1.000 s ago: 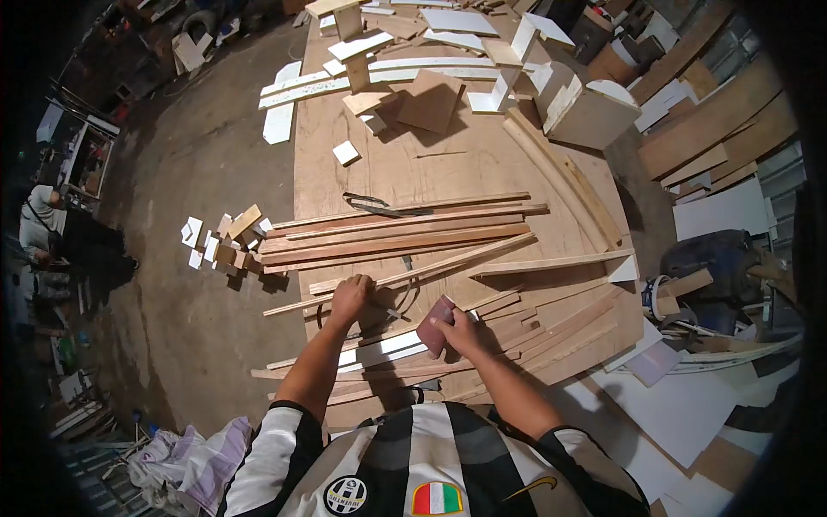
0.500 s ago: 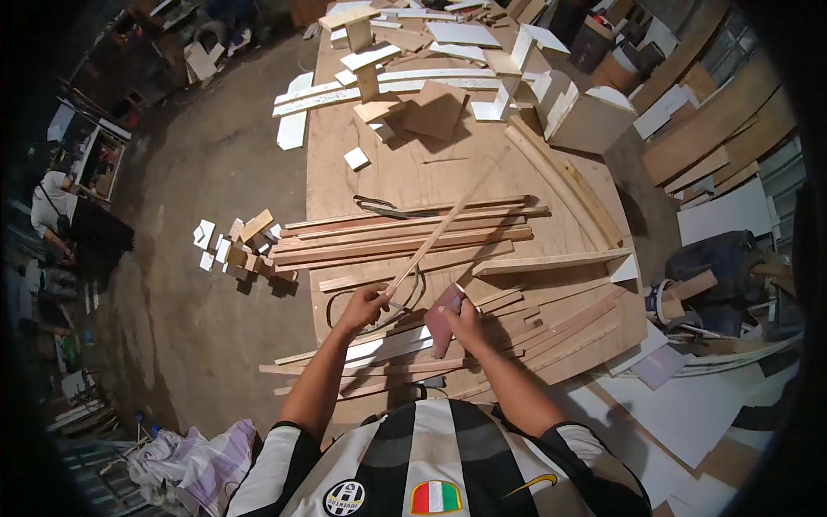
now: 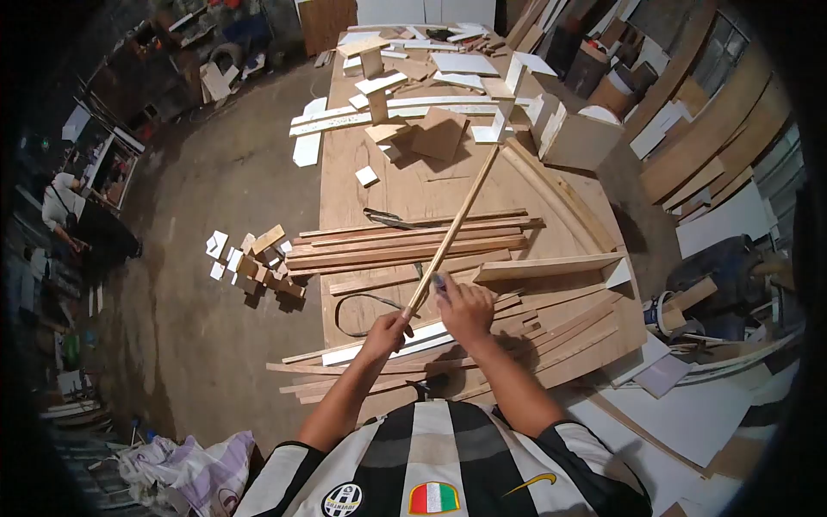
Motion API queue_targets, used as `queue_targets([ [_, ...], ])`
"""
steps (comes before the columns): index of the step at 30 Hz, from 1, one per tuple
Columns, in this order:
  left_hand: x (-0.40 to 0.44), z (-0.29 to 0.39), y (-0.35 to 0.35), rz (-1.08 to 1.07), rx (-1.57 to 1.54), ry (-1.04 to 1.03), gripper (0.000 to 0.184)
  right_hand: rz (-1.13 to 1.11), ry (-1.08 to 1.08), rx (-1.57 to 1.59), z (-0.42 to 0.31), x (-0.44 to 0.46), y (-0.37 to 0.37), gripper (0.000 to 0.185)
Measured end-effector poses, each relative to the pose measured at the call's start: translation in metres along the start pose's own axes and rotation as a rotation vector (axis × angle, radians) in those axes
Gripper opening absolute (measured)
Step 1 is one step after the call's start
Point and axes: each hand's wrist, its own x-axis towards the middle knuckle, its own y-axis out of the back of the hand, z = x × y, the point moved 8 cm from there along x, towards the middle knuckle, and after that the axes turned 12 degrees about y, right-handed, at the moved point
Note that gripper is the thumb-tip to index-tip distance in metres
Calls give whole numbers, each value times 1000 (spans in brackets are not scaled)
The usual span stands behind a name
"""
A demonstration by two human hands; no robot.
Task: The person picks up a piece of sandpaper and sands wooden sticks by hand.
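Note:
My left hand (image 3: pixel 388 334) is closed around the near end of a long thin wooden strip (image 3: pixel 465 207), which slants up and away to the right over the table. Beside that strip is my right hand (image 3: pixel 467 312), back upward and fingers curled. It is closed on a piece of sandpaper, nearly all of it hidden under the fingers; only a small greyish bit shows at the fingertips. Under both hands lie several wooden strips (image 3: pixel 568 323) and a white strip (image 3: pixel 345 355). A bundle of reddish strips (image 3: pixel 405 250) rests just beyond.
The plywood table (image 3: pixel 345 194) carries a long board (image 3: pixel 551 267) at right, a square brown panel (image 3: pixel 439 133) and white-and-wood offcuts farther back. Small blocks (image 3: pixel 258 258) are piled off the table's left edge. Another person (image 3: pixel 73 207) stands far left. Sheets (image 3: pixel 680 414) lie at lower right.
My right hand has turned over and moved up against the strip, so the reddish-brown sandpaper is now mostly covered. The strip points more steeply away, still in my left hand. The view has shifted slightly.

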Motion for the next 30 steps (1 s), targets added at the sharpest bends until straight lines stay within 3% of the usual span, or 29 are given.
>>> queue_targets([
  [3,-1,-19,-7,66,175,-33,41,-99,24,-93,-28,-20,-26,51],
  [4,-8,-14,-10,135,254,-183,39,-194,37,-67,-36,-28,-32,56],
  [5,-16,-11,-12,204,331,-333,39,-189,38,-70,-40,-35,-32,56],
  [7,-31,-8,-12,186,282,-412,40,-50,107,88,-53,-37,-19,58],
  [8,-33,-27,-7,140,171,-207,42,-213,31,215,-54,-47,-29,58],
  [9,-39,-44,-4,93,59,1,44,-214,31,217,-55,-49,-29,58],
  [11,-49,-55,2,41,-64,-9,51,-64,205,298,-68,-50,-21,64],
  [14,-71,-53,15,176,-117,-42,51,-174,205,289,-78,-48,-31,68],
  [17,-74,-57,24,131,-154,-55,57,-249,235,274,-89,-39,-33,70],
  [21,-77,-50,33,119,-237,-130,57,-465,68,334,-81,-28,-46,63],
  [23,-83,-41,35,109,-236,-171,56,-262,-415,1112,-62,-28,-58,53],
  [24,-90,-28,33,130,-175,-206,57,-187,-320,1142,-65,-14,-54,48],
  [27,-92,-11,38,149,-94,-293,58,-200,-302,1221,-67,6,-48,48],
  [30,-95,4,45,173,-28,-386,60,-216,-399,1345,-64,14,-51,43],
])
